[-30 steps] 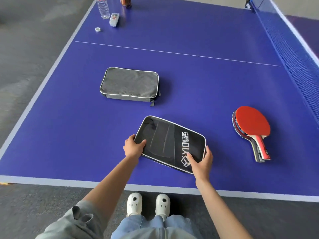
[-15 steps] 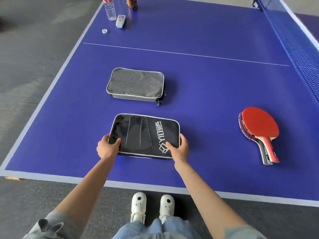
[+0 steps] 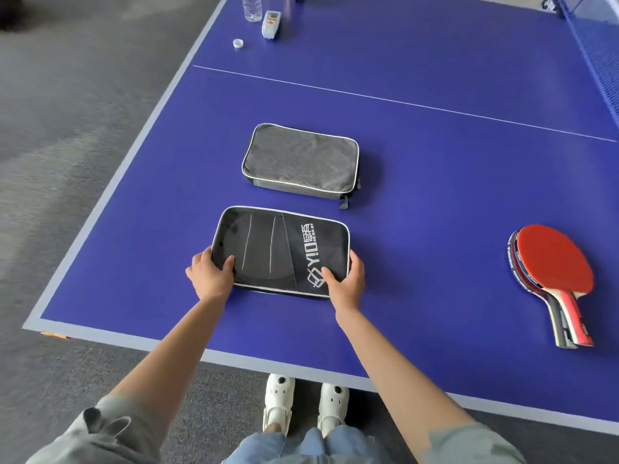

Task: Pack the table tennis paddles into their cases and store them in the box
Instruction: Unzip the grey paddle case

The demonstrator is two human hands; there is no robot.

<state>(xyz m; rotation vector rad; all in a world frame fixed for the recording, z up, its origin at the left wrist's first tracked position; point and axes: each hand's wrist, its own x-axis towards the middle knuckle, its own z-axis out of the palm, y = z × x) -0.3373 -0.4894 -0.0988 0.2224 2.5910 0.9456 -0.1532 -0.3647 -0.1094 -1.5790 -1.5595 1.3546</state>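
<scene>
The left hand [image 3: 209, 277] and right hand [image 3: 345, 281] each grip one near corner of the black paddle case [image 3: 284, 251]; behind it lies the grey case [image 3: 299, 160], and to its right the stacked paddles [image 3: 552, 266].

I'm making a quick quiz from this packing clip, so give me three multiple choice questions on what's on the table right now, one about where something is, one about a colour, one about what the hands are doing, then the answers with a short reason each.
1. Where does the grey case lie relative to the black case?
A. Just beyond it
B. Stacked on top of it
C. On the floor

2. What colour is the upward face of the top paddle?
A. Green
B. Red
C. Yellow

3. What are the hands doing?
A. Both hang idle
B. One lifts a paddle
C. Both grip the black case

Answers:
1. A, the grey case rests on the table farther from the person, apart from the black one.
2. B, the rubber facing up is red.
3. C, the left hand and right hand each hold a near corner of it.
</scene>
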